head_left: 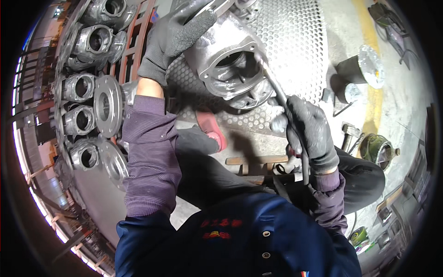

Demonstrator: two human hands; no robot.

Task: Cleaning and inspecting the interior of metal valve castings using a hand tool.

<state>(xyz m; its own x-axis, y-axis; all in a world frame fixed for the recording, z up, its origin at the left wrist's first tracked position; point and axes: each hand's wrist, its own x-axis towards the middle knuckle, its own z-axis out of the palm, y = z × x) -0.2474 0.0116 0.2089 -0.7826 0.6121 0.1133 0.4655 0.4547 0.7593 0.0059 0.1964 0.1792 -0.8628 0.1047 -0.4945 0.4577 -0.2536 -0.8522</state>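
A large grey metal casting [205, 55], like a valve body, rests on the perforated metal plate [295, 27], its round flanged opening toward me. My left hand [177, 39], in a dark grey glove, closes on the flange at the casting's upper left. In my right hand [311, 127], also gloved, is a long grey metal rod [276, 87] with its fingers wrapped round it. The rod slants up and left, and its far tip meets the right edge of the opening. Whether that tip touches the rim or goes just inside, I cannot tell.
Several similar castings [78, 87] and round flanges [108, 106] stand at the left beside a red metal frame [134, 41]. At right are a metal cylinder [348, 69] with a wide flange, a hammer [349, 131] and a green round container [376, 150]. A wooden piece [256, 160] lies near my legs.
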